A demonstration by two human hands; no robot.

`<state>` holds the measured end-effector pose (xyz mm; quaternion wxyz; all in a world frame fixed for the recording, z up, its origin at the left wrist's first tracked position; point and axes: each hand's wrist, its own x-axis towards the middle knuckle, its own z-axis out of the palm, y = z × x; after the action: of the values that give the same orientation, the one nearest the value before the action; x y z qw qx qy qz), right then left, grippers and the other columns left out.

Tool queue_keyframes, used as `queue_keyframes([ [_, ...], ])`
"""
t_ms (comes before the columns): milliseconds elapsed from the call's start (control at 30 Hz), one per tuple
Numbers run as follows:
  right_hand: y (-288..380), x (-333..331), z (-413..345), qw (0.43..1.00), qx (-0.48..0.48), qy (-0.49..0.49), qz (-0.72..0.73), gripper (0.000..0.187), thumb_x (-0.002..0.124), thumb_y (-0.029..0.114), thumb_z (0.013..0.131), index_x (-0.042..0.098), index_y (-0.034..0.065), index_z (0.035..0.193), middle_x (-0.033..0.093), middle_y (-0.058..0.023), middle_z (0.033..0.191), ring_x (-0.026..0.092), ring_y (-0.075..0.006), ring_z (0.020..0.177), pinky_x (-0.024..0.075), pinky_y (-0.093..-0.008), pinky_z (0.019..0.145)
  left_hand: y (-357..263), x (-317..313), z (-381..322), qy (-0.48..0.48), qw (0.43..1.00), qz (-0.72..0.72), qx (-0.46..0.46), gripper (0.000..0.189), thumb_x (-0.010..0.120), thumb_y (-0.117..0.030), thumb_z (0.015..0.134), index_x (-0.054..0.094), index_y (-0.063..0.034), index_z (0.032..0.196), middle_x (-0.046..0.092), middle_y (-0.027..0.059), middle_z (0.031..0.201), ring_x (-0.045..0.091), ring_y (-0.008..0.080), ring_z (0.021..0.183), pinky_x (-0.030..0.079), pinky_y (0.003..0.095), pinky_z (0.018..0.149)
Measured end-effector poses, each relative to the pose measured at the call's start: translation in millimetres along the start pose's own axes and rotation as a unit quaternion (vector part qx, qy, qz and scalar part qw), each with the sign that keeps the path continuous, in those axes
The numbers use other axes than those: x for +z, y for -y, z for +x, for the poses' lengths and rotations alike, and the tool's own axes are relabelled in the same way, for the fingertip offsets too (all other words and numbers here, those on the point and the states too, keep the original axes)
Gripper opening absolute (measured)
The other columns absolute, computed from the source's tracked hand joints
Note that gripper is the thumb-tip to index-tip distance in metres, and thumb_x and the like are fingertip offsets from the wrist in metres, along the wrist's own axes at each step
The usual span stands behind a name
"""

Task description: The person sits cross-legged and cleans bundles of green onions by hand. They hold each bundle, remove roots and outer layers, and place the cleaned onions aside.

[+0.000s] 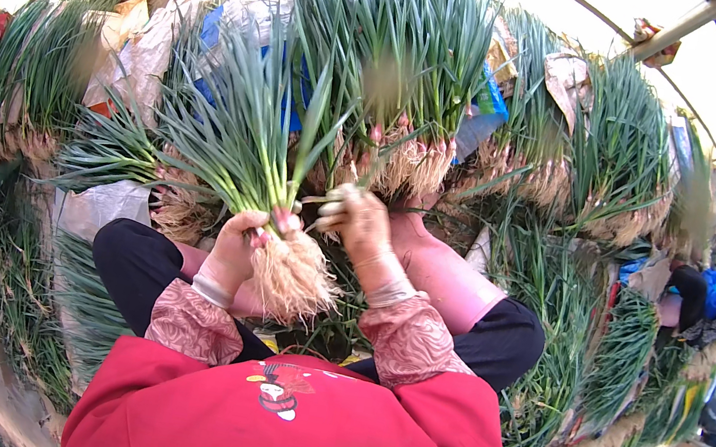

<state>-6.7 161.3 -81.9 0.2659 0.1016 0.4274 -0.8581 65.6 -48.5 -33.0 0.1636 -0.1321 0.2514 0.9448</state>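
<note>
My left hand (232,250), in a thin pale glove, grips a bunch of green onions (259,170) low down by its reddish-white bulbs. Its green leaves fan up and to the left, and the pale, stringy roots (293,275) hang toward my lap. Just right of the bunch is my gloved right hand (357,227), fingers curled and fingertips soiled. A thin pale leaf strand (313,200) sticks out from those fingertips toward the bunch. What lies inside the curled fingers is hidden.
Large upright bundles of green onions (391,35) stand before me, with more bundles (624,141) to the right. A smaller bunch (120,146) lies beyond my left knee. Loose leaves (530,304) cover the ground at right. Other people (704,295) sit at both sides.
</note>
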Motion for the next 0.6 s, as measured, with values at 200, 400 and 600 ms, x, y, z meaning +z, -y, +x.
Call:
queue_keyframes([
  [200,15,-91,9,0.669,0.083,0.223,-0.704,0.033,0.069,0.033,0.078,0.067,0.0034,0.093,0.067,-0.0147,0.077,0.065,-0.0222,0.067,0.0515,-0.0352,0.063,-7,-8,0,0.046,0.997,-0.055,-0.011,0.07,0.055,-0.019,0.075,0.036,0.0081,0.136,0.059,0.0189,0.112,0.058,0.0239,0.09,0.047,0.0377,0.088],
  [400,-39,-31,32,0.887,0.215,0.088,-0.398,0.03,0.057,0.033,0.092,0.06,0.0037,0.091,0.063,-0.0051,0.065,0.056,-0.0126,0.048,0.044,-0.0264,0.043,1,-26,14,-0.024,0.997,-0.03,-0.06,0.045,0.054,-0.009,0.079,0.049,0.0089,0.12,0.061,0.0171,0.102,0.06,0.0241,0.088,0.051,0.0256,0.074],
  [600,-27,29,-23,0.632,-0.118,0.076,-0.762,0.018,0.058,0.028,0.082,0.065,0.0126,0.088,0.067,-0.0135,0.076,0.067,-0.0299,0.076,0.0521,-0.0433,0.067,8,-30,20,0.013,0.997,-0.015,-0.069,0.046,0.047,-0.015,0.083,0.05,0.0092,0.122,0.056,0.0194,0.121,0.053,0.0291,0.114,0.045,0.0372,0.097],
])
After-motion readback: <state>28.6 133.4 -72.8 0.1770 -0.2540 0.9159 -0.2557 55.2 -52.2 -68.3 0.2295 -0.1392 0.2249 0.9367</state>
